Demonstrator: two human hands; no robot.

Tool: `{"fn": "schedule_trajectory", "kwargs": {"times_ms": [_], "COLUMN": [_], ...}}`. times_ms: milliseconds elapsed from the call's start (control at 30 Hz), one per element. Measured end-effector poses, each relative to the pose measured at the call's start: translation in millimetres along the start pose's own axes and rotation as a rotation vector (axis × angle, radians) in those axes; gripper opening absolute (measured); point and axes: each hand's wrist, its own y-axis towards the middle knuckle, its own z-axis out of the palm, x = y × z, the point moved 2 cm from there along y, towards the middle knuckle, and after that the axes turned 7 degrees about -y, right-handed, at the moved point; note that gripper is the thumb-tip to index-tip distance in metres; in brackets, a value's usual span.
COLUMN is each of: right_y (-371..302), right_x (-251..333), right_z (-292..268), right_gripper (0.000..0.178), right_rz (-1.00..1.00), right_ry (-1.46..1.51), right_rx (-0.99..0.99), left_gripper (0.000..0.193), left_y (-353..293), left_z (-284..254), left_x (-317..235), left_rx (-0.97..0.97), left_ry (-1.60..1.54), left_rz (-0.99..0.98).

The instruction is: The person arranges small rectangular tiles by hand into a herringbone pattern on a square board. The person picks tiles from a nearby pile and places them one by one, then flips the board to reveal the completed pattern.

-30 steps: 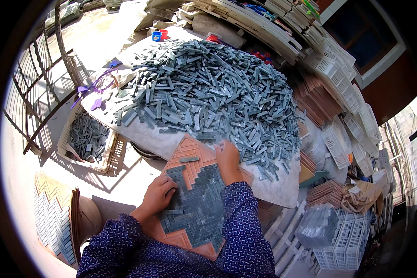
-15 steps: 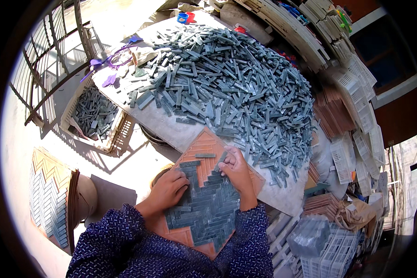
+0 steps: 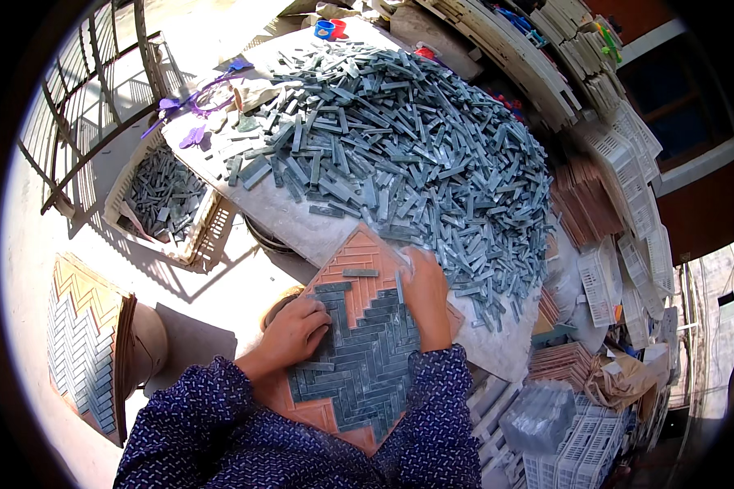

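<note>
An orange herringbone template tray (image 3: 314, 414) lies tilted like a diamond in front of me, largely filled with grey-green stone strips (image 3: 359, 359). My left hand (image 3: 296, 330) rests on its left edge with curled fingers; what they hold, if anything, is hidden. At the upper right edge, my right hand (image 3: 426, 295) is closed beside a stone strip (image 3: 400, 287), its thumb side against it; most of its fingertips are hidden. One loose strip (image 3: 360, 273) lies across the bare orange grooves near the top, and another (image 3: 314, 367) sits crosswise at the left.
A large heap of loose stone strips (image 3: 400, 138) covers the table (image 3: 281, 220) beyond the tray. On the left stand a cream crate (image 3: 200, 253) of strips and a stack of filled trays (image 3: 86, 350). White plastic crates (image 3: 599, 281) and brown trays (image 3: 559, 364) are piled right.
My right hand has shifted slightly right and turned, hiding its fingertips. The strip it pinched at a slant now stands more upright beside the laid strips. My left hand has hardly moved.
</note>
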Motion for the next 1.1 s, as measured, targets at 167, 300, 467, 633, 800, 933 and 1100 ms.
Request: {"fn": "schedule_trajectory", "kwargs": {"times_ms": [167,300,467,633,800,933,1100], "right_y": [42.0,40.5,-34.6,-66.8,-63.3,-66.9,-69.9], "right_x": [-23.1,-27.8,15.0,39.5,48.5,49.7,44.9], "right_z": [29.1,27.0,14.6,22.0,19.8,17.1,19.0], "right_gripper": [0.031,0.027,0.027,0.029,0.03,0.029,0.021], "right_rz": [-0.175,-0.018,0.168,0.085,0.1,0.059,-0.043], "right_ry": [0.002,0.022,0.555,0.434,0.403,0.381,0.235], "right_rx": [-0.114,-0.016,0.253,0.266,0.281,0.304,0.247], "left_gripper": [0.012,0.012,0.013,0.013,0.013,0.014,0.015], "left_y": [6.3,6.6,2.9,2.9,4.4,2.7,2.7], "left_z": [1.5,0.2,-5.3,-1.9,-4.8,-2.7,2.3], "left_x": [-4.7,-5.1,-6.1,-5.9,-6.7,-5.6,-3.1], "left_rx": [0.029,0.021,0.04,0.007,0.02,0.01,0.011], "left_ry": [-0.022,-0.024,-0.025,-0.028,-0.031,-0.023,-0.021], "left_rz": [0.016,0.05,0.009,0.027,0.012,0.011,-0.003]}}
